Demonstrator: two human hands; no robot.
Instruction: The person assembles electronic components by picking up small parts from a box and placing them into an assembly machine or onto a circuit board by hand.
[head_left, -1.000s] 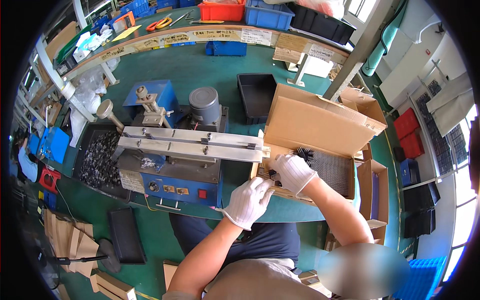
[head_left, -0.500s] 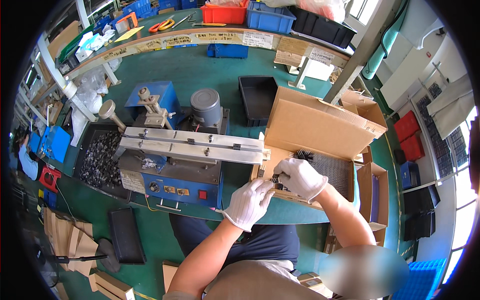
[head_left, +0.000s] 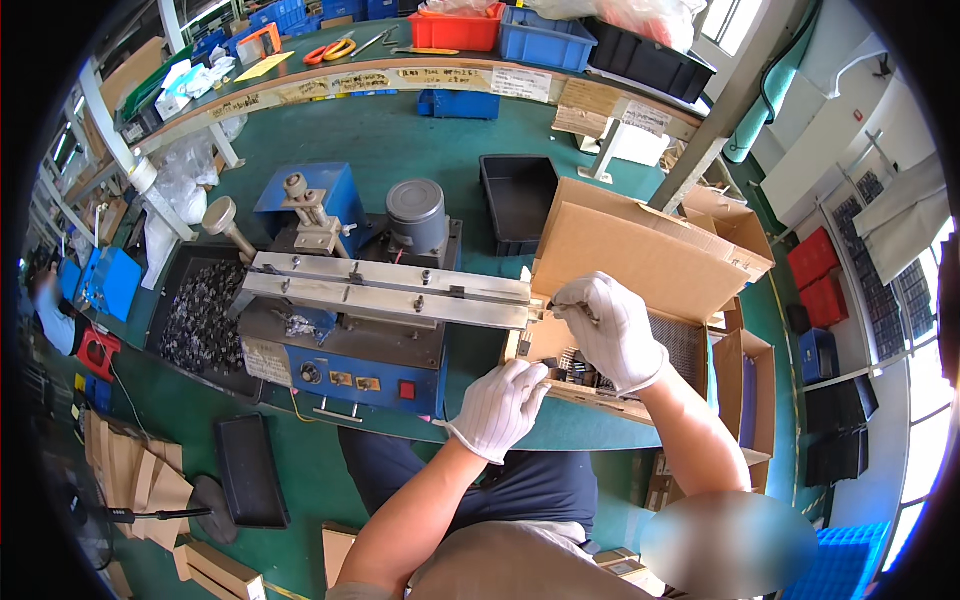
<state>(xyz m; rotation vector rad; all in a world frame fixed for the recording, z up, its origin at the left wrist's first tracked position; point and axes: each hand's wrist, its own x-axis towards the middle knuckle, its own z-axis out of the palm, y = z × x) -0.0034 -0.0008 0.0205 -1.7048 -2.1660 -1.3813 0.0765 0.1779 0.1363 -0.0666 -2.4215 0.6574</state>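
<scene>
My right hand, in a white striped glove, is raised over an open cardboard box. Its thumb and fingers are pinched at the right end of a metal rail; what they hold is too small to make out. My left hand, gloved too, is closed by the box's front left corner. Dark bits show at its fingertips, but whether it grips one is unclear. Several small black parts with metal pins lie in the box between the hands.
The rail tops a blue bench machine with a grey motor. A black tray of small dark parts stands at its left. Behind the box sit its raised lid and a black bin.
My right hand has gone up and left, from inside the box to the rail's end. The small parts under it now show. My left hand has stayed nearly still.
</scene>
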